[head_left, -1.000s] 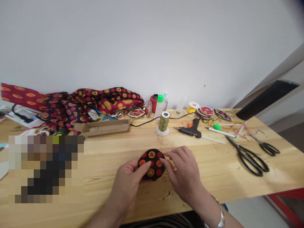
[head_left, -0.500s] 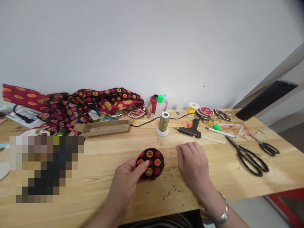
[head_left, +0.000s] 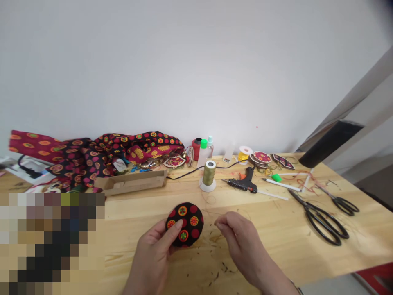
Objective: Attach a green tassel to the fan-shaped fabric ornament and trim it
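Observation:
A round disc covered in black patterned fabric, with red dots and flower motifs, is gripped at its left edge by my left hand. The thumb presses on its face and the fingers go underneath, partly hidden. To the right, my right hand is closed in a pinch just above the table. A fine thread runs from the disc's edge to the pinched fingers; whether they also hold a needle is too small to tell. Beyond the disc a cone of olive thread stands upright.
A black glue gun lies behind my right hand. Large black scissors and smaller scissors are on the right. An open cardboard box and heaped patterned fabric stand back left. Dark scraps litter the wooden tabletop.
My right hand has come closer to the disc and turned, its fingertips now showing in a pinch. My left hand still holds the disc. The whole view has tilted upward slightly.

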Tool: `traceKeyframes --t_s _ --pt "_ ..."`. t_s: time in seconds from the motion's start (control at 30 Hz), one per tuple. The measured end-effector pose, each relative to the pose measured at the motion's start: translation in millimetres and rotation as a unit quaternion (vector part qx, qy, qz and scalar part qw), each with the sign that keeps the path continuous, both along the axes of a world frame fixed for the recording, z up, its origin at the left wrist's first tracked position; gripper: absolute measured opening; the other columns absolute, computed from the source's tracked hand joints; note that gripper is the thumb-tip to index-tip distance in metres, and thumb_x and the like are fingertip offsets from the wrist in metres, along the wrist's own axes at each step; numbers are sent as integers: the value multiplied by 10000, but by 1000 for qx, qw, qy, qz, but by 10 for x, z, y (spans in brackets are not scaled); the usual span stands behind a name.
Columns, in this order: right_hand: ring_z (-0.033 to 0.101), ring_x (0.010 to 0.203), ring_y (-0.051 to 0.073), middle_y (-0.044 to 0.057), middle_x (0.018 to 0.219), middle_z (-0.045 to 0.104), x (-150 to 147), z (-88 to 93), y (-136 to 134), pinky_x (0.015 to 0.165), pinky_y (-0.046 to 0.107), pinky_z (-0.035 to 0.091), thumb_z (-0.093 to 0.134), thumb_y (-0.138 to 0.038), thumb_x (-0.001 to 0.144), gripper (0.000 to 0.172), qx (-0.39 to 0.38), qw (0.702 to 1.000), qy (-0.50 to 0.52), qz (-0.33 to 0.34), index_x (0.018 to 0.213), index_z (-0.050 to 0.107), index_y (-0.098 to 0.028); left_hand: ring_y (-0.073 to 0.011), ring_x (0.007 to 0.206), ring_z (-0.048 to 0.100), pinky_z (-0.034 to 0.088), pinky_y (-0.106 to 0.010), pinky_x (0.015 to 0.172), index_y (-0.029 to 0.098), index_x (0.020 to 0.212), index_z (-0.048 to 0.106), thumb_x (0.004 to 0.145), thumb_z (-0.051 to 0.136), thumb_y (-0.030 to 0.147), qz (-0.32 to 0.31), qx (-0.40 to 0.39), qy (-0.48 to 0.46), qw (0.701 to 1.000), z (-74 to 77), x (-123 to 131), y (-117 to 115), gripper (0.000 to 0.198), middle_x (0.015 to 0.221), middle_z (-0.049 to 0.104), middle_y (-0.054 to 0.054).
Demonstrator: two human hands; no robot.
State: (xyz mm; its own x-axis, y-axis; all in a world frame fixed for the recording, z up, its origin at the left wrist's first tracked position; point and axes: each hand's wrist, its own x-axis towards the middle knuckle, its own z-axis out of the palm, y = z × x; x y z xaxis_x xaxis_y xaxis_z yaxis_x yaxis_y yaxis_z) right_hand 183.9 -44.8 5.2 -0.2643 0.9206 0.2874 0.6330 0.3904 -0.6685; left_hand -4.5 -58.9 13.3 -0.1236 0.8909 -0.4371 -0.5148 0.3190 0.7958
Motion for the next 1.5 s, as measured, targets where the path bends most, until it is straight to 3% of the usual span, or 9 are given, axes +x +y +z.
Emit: traceKeyframes --t_s 0.23,0.37,0.43,0.6,0.8,1.07,1.17,1.37,1.5 --pt "324 454 86 -52 479 312 -48 28 -9 450 219 262 403 -295 910 416 15 998 47 -45 522 296 -191 -227 742 696 559 -315 699 157 855 750 603 788 306 -31 -8 14 999 -17 20 -26 296 786 760 -63" --pt "485 636 121 12 726 517 -36 -6 51 576 225 401 445 -223 866 114 24 987 145 -68 803 527 -175 -229 736 694 559 -316 676 171 877 750 606 785 317 -28 -5 13 1000 -58 14 -17 310 785 758 -60" --pt "528 736 142 53 865 563 -34 12 66 651 252 437 432 -230 873 155 -14 979 195 -64 975 534 -172 -228 743 691 556 -315 675 183 895 748 615 779 320 -30 -6 13 999 -71 11 -17 314 795 758 -56" --pt "551 735 157 67 880 633 -104 104 42 655 273 452 581 -391 810 337 -192 949 249 9 1055 586 -160 -212 767 678 530 -290 730 199 920 750 642 759 341 -90 13 50 995 -55 17 -29 312 803 756 -43" --pt "560 648 140 39 688 647 -203 7 36 605 249 450 625 -385 783 252 -284 913 293 31 764 654 -136 -202 765 654 511 -271 724 208 870 760 661 737 377 -152 39 94 983 -67 1 -28 270 792 751 -34" --pt "544 593 110 23 655 642 -196 34 97 572 226 453 713 -438 690 335 -313 851 421 -24 750 632 -119 -170 647 603 482 -237 561 180 805 735 599 761 397 -168 26 165 971 -77 -25 -22 301 721 720 -40" --pt "548 591 112 27 653 644 -212 46 98 571 231 454 719 -443 684 345 -318 846 428 -25 752 634 -116 -136 557 562 459 -223 549 163 677 718 626 738 400 -164 30 183 969 -66 -28 -35 243 579 668 -15" --pt "543 620 103 12 688 631 -212 56 102 584 214 434 673 -446 738 335 -322 846 425 9 850 639 -133 -128 556 550 444 -217 538 167 704 721 640 727 390 -164 33 195 966 -72 -51 -41 233 599 668 -8" --pt "457 533 74 -19 587 556 -200 61 139 514 195 368 688 -433 716 323 -335 864 376 22 696 599 -124 -133 557 555 442 -220 530 156 717 717 670 705 401 -184 35 197 962 -65 -77 -39 250 586 666 -17"
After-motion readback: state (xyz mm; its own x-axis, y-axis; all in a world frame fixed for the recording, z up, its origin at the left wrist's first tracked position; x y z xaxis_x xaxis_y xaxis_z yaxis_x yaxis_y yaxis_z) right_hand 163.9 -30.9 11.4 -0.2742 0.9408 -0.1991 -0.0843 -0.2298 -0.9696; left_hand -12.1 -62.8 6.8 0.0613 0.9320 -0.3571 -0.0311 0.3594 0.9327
